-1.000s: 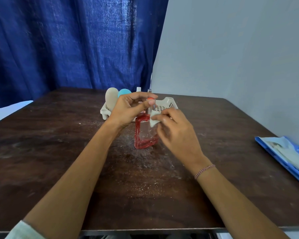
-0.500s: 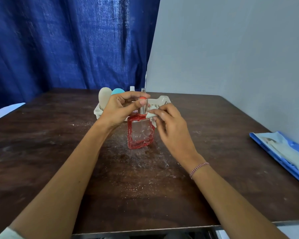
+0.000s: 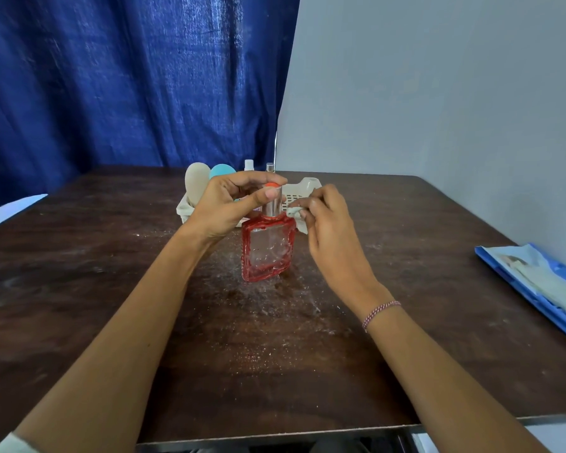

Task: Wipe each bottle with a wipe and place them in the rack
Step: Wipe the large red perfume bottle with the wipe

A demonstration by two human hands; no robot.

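A flat red-edged glass bottle (image 3: 267, 250) with a silver neck and red top stands upright on the dark wooden table (image 3: 111, 273). My left hand (image 3: 224, 207) pinches its neck and cap from the left. My right hand (image 3: 327, 223) presses a small white wipe (image 3: 296, 215) against the bottle's right shoulder. Behind them sits a cream plastic rack (image 3: 307, 188), partly hidden by my hands, holding a beige bottle (image 3: 196, 184), a teal bottle (image 3: 222, 171) and two small clear-capped bottles (image 3: 249, 165).
A blue pack of wipes (image 3: 536, 286) lies at the table's right edge. A blue curtain hangs behind the table and a grey wall stands on the right. White specks dust the tabletop around the bottle.
My right hand moved the wipe from the bottle's front face up and over to its right shoulder. The left hand kept its hold on the neck.
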